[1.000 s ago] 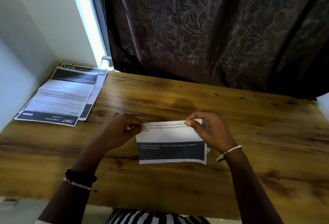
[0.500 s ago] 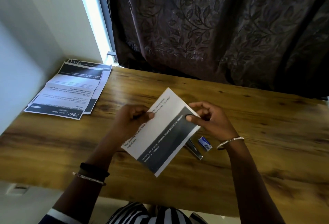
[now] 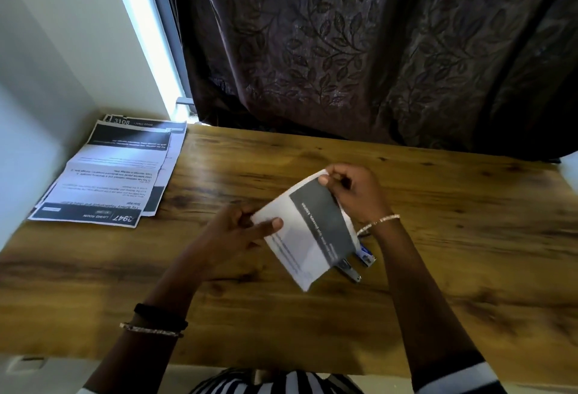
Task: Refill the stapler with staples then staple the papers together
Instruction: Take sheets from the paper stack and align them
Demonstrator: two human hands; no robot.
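Note:
Both hands hold a folded set of printed papers (image 3: 308, 231) above the middle of the wooden table (image 3: 438, 237). My left hand (image 3: 247, 231) pinches its left edge with the thumb on top. My right hand (image 3: 353, 193) grips its far corner. The papers are white with a dark band and tilt down to the right. Under their lower edge a small metal stapler (image 3: 348, 270) lies on the table, partly hidden. Beside it, to the right, sits a small blue staple box (image 3: 366, 254).
A loose pile of printed sheets (image 3: 115, 174) lies at the table's far left corner against the white wall. A dark leaf-patterned curtain (image 3: 375, 49) hangs behind the far edge. The table's near edge runs just in front of my striped shirt.
The papers have turned clockwise from flat and level to steeply tilted. My right hand moved up to the far corner; the stapler and staple box came into sight beneath.

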